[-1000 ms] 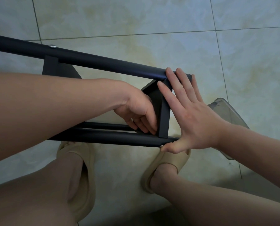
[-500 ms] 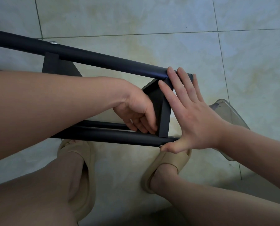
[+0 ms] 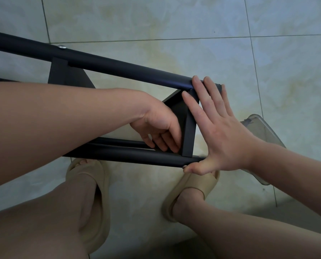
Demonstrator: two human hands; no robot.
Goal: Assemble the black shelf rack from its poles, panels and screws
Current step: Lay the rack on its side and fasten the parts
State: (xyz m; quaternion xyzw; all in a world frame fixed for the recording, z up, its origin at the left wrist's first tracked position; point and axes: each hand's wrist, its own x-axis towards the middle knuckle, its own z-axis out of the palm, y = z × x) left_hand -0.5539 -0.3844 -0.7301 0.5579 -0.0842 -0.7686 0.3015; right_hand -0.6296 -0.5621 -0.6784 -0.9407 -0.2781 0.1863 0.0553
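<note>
The black shelf rack point(image 3: 66, 77) is seen held on its side across the centre of the frame, above a tiled floor point(image 3: 174, 19). The right hand point(image 3: 217, 131) is spread flat against the end panel point(image 3: 189, 135), with fingertips laid on the upper pole point(image 3: 118, 66) and the thumb pressed at the end of the lower pole point(image 3: 128, 156). The fingers of the left hand point(image 3: 159, 128) are curled against the panel's inner face; whether anything is pinched cannot be told.
</note>
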